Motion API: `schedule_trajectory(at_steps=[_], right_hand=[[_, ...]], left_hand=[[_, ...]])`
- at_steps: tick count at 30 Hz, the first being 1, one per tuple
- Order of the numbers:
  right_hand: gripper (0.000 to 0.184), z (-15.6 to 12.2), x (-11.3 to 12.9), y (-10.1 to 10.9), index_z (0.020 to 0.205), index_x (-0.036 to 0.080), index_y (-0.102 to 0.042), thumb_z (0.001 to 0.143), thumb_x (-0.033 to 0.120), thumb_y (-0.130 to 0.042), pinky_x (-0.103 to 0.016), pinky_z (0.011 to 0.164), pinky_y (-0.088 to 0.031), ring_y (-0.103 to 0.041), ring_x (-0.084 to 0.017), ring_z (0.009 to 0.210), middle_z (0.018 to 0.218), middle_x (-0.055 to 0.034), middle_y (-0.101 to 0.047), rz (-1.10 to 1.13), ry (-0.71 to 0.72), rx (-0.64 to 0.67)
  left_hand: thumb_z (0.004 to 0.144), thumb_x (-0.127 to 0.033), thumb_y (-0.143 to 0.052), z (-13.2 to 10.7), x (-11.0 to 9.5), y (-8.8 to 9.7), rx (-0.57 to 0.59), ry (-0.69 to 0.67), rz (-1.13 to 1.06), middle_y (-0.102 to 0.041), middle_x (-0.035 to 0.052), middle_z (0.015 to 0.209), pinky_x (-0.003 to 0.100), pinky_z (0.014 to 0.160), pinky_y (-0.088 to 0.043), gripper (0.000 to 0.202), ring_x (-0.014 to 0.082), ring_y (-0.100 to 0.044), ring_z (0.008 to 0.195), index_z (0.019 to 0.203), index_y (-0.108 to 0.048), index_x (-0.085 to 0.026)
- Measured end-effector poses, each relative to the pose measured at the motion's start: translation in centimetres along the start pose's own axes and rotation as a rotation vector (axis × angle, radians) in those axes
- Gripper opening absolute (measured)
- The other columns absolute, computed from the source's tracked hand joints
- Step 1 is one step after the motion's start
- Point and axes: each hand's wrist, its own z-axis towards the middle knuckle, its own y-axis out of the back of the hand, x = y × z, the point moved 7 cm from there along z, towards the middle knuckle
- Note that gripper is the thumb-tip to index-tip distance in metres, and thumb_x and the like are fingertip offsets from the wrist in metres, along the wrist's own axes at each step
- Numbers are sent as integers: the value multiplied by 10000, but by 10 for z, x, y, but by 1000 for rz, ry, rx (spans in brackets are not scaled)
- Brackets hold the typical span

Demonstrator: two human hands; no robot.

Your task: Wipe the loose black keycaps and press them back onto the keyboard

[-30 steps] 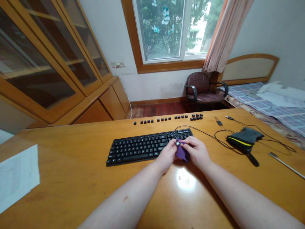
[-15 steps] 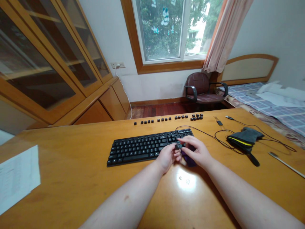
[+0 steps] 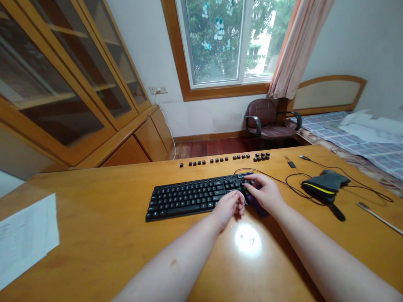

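Note:
A black keyboard (image 3: 185,199) lies on the wooden desk, its number pad at the right end. My right hand (image 3: 266,193) is over that pad, thumb and forefinger pinched around what looks like a small black keycap (image 3: 244,181), partly lost against the dark keys. Under the same hand a purple cloth (image 3: 260,206) shows, seemingly held by the other fingers. Close by on the left, my left hand (image 3: 230,206) rests at the keyboard's front edge with its fingers curled in. What that hand contains, if anything, is hidden.
Loose keycaps (image 3: 218,160) stand in a row behind the keyboard. To the right lie a grey pouch (image 3: 325,184), a black cable (image 3: 283,181), a small tool (image 3: 291,164) and a thin brush (image 3: 378,217). Papers (image 3: 28,237) lie at the left.
My hands have parted. The right hand moved right and onto the number pad, the purple cloth shifting with it. A keycap that was between both hands has left my left fingers.

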Motion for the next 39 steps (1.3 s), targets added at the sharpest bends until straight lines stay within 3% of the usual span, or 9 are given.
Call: schedule_trajectory(at_steps=[5,8,13,28,34,39], right_hand=[[221,35,-6,-19,935,220,-676,728,236,-600,-291,747,-460,-623,-185,806,870,-32,-696,-240,-20,248],[215,44,-12,-29,938,215,-677,741,242,-596,-290,770,-463,-627,-183,830,897,-33,-698,-244,-15,301],[182,44,-12,-40,904,209,-701,781,242,-570,-306,869,-439,-607,-188,919,978,-53,-672,-197,128,358],[236,38,-8,-46,939,237,-707,833,295,-505,-273,765,-451,-609,-174,833,919,-47,-659,-429,189,386],[177,42,-11,-43,853,241,-721,789,310,-572,-281,760,-455,-611,-183,848,911,-32,-676,-381,113,305],[157,43,-15,-46,815,245,-721,772,302,-582,-287,735,-459,-621,-188,817,869,-23,-692,-395,69,314]], left_hand=[[758,-500,-501,0,1,1,-15,15,24,-422,-45,519,232,477,-360,348,94,-452,443,701,-458,-159],[750,-508,-505,1,2,1,-17,29,40,-421,-48,508,237,491,-368,354,94,-456,441,703,-457,-160],[739,-537,-497,2,6,2,-30,52,58,-437,-43,508,240,489,-371,379,99,-469,442,705,-464,-161],[749,-507,-497,2,6,1,-9,44,56,-445,-39,501,240,501,-374,353,104,-475,442,695,-472,-158],[748,-519,-492,2,7,1,-13,60,72,-453,-33,501,239,496,-366,363,106,-476,448,694,-469,-160],[742,-529,-493,2,6,1,-14,62,79,-459,-33,485,239,496,-366,370,107,-475,444,693,-469,-163]])
